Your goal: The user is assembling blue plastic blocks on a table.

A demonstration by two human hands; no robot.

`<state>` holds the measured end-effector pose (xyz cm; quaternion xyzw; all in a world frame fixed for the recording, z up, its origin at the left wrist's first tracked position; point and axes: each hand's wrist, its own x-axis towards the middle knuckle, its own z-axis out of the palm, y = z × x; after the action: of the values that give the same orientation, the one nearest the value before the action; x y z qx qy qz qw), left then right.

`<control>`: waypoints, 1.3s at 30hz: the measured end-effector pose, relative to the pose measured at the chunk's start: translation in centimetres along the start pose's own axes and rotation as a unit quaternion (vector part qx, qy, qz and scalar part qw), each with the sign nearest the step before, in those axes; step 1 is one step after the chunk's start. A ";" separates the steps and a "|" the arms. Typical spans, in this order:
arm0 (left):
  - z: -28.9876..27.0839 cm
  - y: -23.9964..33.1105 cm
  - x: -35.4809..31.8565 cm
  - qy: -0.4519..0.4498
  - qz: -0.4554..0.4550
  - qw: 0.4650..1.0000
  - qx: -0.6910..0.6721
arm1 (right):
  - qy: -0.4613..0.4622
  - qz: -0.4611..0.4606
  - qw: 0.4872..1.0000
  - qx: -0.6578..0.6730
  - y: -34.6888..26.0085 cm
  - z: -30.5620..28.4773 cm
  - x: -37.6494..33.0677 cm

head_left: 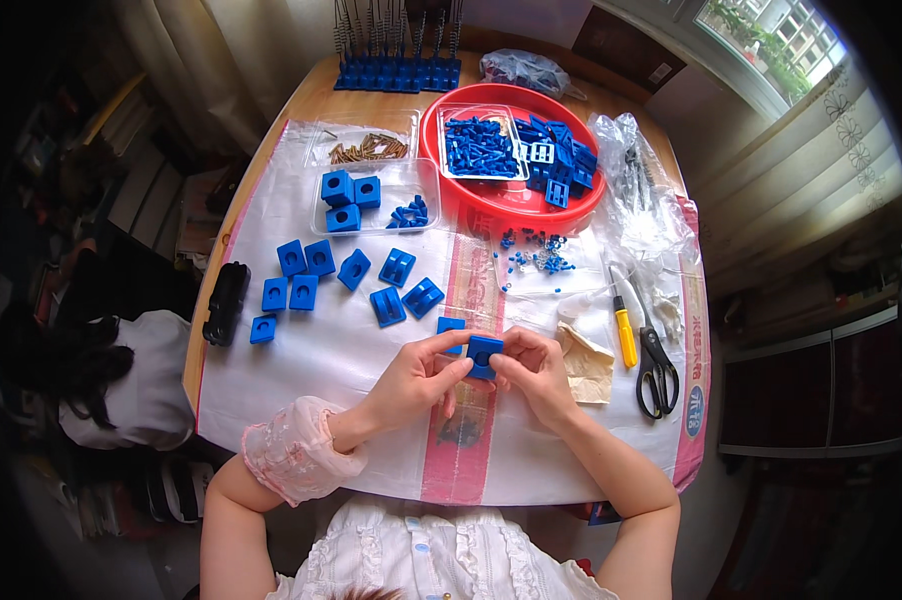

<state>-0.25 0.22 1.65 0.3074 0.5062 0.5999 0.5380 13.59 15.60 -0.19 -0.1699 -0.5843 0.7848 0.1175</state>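
Between my two hands, near the middle of the table, is a square blue plastic block (484, 352) with a round recess. My left hand (421, 375) pinches its left side with thumb and fingers. From the other side, the thumb and fingertips of my right hand (533, 372) grip it too. Just behind it lies another blue piece (451, 330), partly hidden by my left fingers. To the left, several blue blocks with round holes (303, 292) and several ridged blue pieces (389, 307) are spread over the white sheet (271, 410).
A red round tub (451, 195) holds blue parts at the back. Left of it are clear trays (386, 230) with screws and blocks. Scissors (657, 375), a yellow-handled screwdriver (625, 335) and brown paper (586, 368) lie right. A black case (227, 304) sits left; a person (136, 370) is beyond.
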 end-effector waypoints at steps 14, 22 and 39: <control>0.1 -0.1 0.1 -0.004 -0.007 1.000 -0.009 | 0.020 -0.005 0.999 -0.024 0.2 -0.2 -0.2; 0.2 -0.4 0.1 0.005 0.005 1.000 -0.026 | 0.015 -0.001 1.000 -0.026 0.1 -0.2 -0.2; 0.3 -0.1 0.0 0.034 -0.009 0.999 -0.004 | -0.006 -0.012 0.999 -0.036 0.0 0.4 -0.5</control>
<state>0.03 0.33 1.59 0.2802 0.5244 0.6070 0.5273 13.90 15.10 -0.07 -0.1624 -0.6147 0.7629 0.1176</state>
